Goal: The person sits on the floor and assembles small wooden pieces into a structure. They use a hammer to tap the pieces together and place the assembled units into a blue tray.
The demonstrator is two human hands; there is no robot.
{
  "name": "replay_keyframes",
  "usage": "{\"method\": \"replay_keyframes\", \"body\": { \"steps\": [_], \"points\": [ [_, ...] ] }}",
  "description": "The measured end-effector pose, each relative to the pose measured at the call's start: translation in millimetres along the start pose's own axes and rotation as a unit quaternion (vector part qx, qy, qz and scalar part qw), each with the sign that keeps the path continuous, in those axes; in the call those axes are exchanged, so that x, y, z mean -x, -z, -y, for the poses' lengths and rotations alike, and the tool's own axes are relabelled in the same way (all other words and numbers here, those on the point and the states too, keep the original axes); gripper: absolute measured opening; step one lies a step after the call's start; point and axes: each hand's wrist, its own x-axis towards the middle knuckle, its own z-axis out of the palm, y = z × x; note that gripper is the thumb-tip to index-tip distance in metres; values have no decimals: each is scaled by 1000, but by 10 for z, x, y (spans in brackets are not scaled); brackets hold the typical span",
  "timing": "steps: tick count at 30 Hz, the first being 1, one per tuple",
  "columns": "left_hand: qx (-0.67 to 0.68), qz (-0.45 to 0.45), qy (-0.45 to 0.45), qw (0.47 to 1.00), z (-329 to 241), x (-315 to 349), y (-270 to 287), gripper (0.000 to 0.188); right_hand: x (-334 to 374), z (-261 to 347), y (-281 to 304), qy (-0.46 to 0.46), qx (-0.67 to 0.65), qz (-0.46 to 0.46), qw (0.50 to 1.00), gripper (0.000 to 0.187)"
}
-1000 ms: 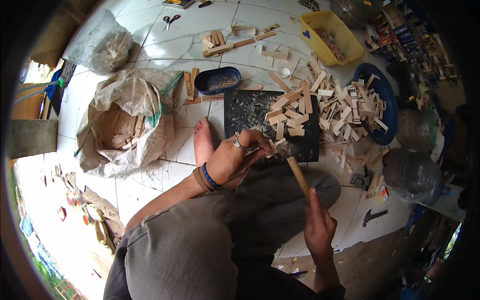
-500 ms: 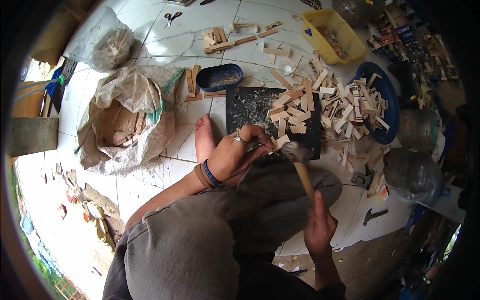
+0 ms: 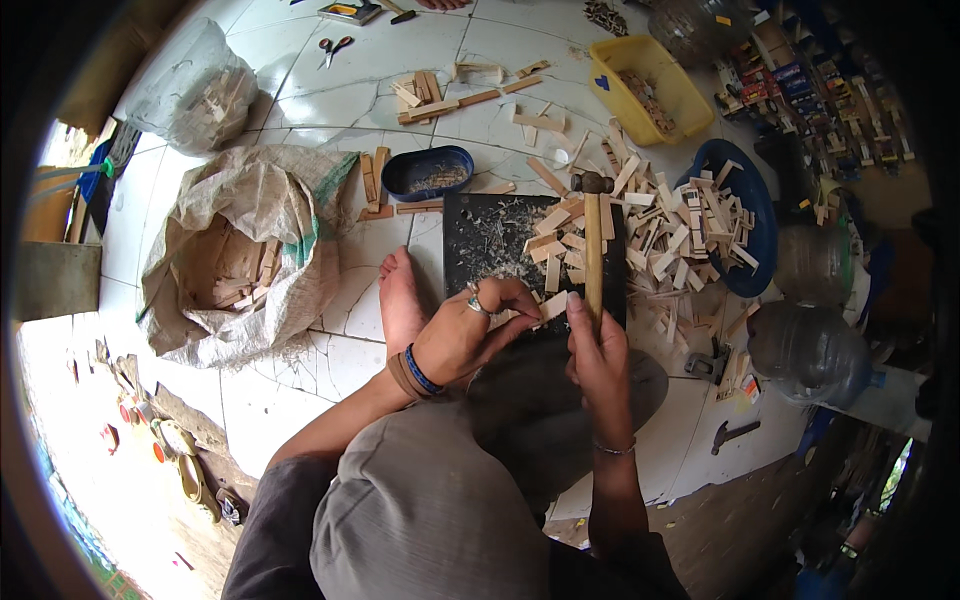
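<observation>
Between the thumb and fingers of my left hand [image 3: 468, 325] a small pale wood piece [image 3: 553, 308] is pinched over the near edge of a black board [image 3: 480, 240]. My right hand [image 3: 600, 365] is wrapped round the wooden handle of a hammer [image 3: 594, 245], which stands upright with its metal head toward the far side. My right thumb is close to the wood piece; whether it touches I cannot tell. Short wood strips [image 3: 555, 240] and shavings lie on the board beyond my hands. To its right spreads a heap of similar pieces [image 3: 665, 235].
A blue basin [image 3: 765, 240] holds more wood pieces at the right, near a yellow tub [image 3: 695, 115]. A small blue tray [image 3: 428, 175] lies beyond the board, a woven sack [image 3: 330, 240] at the left. A second hammer [image 3: 735, 435] and a clear bottle [image 3: 815, 350] are on the right.
My right hand has moved up and forward beside my left. The hammer has swung from tilted, head near the wood piece, to upright with its head farther away. My left hand keeps its pinch.
</observation>
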Motion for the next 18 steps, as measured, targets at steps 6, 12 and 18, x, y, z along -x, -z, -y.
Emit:
{"method": "replay_keyframes", "body": {
  "steps": [6, 12, 18],
  "points": [
    [45, 10, 3, 999, 30, 74, -13, 47, -17, 35, -151, 13, 16, -6, 1000, 26],
    [44, -18, 18, 999, 117, 113, -57, 51, 14, 36, -149, -17, 2, -14, 1000, 29],
    [44, -20, 57, 997, 203, 165, -111, 35, 21, 33, -232, 1, -2, -36, 999, 29]
  ]
}}
